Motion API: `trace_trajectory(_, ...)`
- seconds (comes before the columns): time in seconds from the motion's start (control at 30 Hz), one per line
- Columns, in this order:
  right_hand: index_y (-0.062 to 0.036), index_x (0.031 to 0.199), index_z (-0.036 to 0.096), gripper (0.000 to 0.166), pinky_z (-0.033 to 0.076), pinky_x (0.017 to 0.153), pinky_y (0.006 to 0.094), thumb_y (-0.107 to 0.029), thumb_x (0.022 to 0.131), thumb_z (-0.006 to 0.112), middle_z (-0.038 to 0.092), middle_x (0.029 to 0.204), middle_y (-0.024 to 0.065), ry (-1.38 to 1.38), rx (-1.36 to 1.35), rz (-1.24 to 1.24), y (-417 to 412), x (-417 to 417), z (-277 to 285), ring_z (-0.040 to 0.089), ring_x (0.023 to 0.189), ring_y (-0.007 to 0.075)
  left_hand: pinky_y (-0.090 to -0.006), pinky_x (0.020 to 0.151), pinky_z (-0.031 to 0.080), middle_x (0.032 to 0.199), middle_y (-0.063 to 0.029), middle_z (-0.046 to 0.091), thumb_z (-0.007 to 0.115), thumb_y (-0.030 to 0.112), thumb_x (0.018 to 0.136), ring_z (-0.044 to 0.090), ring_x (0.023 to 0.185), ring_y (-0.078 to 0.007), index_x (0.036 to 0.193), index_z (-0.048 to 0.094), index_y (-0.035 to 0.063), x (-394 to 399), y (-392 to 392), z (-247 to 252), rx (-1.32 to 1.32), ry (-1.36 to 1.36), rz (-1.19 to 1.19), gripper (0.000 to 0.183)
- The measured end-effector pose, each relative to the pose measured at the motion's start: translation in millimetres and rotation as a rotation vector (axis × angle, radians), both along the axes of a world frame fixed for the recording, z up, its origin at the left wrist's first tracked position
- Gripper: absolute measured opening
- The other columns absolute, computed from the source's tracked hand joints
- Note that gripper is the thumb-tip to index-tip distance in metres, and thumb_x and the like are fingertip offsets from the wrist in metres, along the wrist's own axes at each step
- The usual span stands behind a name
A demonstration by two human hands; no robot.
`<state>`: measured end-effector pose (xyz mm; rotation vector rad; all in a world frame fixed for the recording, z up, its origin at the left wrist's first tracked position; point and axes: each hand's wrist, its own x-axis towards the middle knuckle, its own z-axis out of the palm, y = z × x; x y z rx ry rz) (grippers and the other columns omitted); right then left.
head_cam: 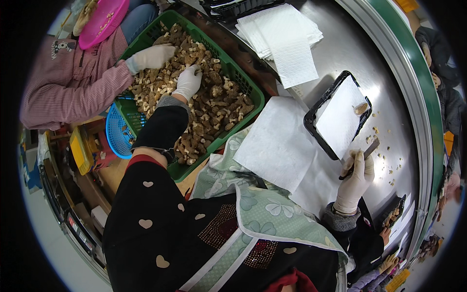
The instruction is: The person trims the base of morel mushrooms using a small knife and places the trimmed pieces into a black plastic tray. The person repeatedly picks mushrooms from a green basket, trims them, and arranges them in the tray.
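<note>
My left hand (188,81), in a white glove, reaches into a green plastic crate (237,73) full of brown morel mushrooms (215,106); its fingertips touch the pile, and whether they hold a piece cannot be told. My right hand (355,180), also gloved, is closed around a small knife (371,148) whose blade points up and right over the metal table. Just above that hand lies a black plastic tray (321,106) lined with a white absorbent sheet (337,116). One mushroom piece (361,108) rests on the sheet near the tray's right edge.
A co-worker's gloved hand (153,58) is in the same crate. Stacked white sheets (277,33) lie on the metal table (390,109), with crumbs scattered beside the tray. A blue basket (118,127) and pink basket (105,22) flank the crate. Other people work at the right.
</note>
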<state>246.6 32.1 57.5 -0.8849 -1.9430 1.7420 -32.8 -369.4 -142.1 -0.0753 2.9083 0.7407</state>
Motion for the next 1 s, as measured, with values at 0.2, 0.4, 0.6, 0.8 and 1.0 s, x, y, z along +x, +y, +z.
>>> trace_trajectory(0.2, -0.0012, 0.093, 0.066, 0.020, 0.035, 0.047, 0.0198, -0.018, 0.099, 0.058, 0.055, 0.065, -0.0017, -0.015, 0.011, 0.000, 0, 4, 1, 0.046, 0.054, 0.0052, -0.0448, 0.088, 0.051, 0.108, -0.0240, 0.068, 0.066, 0.020, 0.089, 0.064, 0.103, -0.0403, 0.125, 0.063, 0.0061, -4, 8, -5, -0.129, 0.067, -0.144, 0.039)
trace_trajectory(0.4, -0.0014, 0.092, 0.067, 0.020, 0.035, 0.047, 0.0195, -0.017, 0.099, 0.057, 0.055, 0.066, -0.0016, -0.016, 0.020, 0.019, -3, -1, 0, 0.046, 0.053, 0.0049, -0.0461, 0.088, 0.052, 0.111, -0.0222, 0.066, 0.066, 0.019, 0.088, 0.063, 0.103, -0.0396, 0.126, 0.062, 0.0063, -13, 14, -5, -0.184, 0.051, -0.178, 0.041)
trace_trajectory(0.6, -0.0012, 0.092, 0.067, 0.020, 0.035, 0.047, 0.0193, -0.017, 0.100, 0.056, 0.055, 0.066, -0.0015, -0.019, 0.012, 0.029, -4, -2, 1, 0.045, 0.053, 0.0049, -0.0443, 0.083, 0.051, 0.104, -0.0209, 0.068, 0.068, 0.024, 0.089, 0.065, 0.096, -0.0386, 0.115, 0.066, 0.0021, -18, 7, -7, -0.094, 0.077, -0.133, 0.034)
trace_trajectory(0.8, -0.0009, 0.091, 0.066, 0.020, 0.034, 0.047, 0.0196, -0.017, 0.100, 0.056, 0.055, 0.065, -0.0016, -0.008, 0.011, 0.031, -4, -2, 2, 0.045, 0.053, 0.0050, -0.0209, 0.065, 0.046, 0.083, 0.0056, 0.064, 0.063, 0.020, 0.098, 0.054, 0.070, -0.0037, 0.112, 0.069, 0.0030, 19, 15, 51, 0.824, -0.217, 0.132, 0.023)
trace_trajectory(1.0, -0.0002, 0.090, 0.065, 0.019, 0.032, 0.047, 0.0204, -0.016, 0.099, 0.058, 0.052, 0.062, -0.0022, -0.032, -0.026, 0.066, -21, -9, 17, 0.045, 0.052, 0.0051, -0.0220, 0.072, 0.049, 0.094, -0.0014, 0.069, 0.060, 0.013, 0.096, 0.058, 0.077, -0.0072, 0.114, 0.067, -0.0010, 83, 68, 149, 1.092, -0.343, -0.217, 0.023)
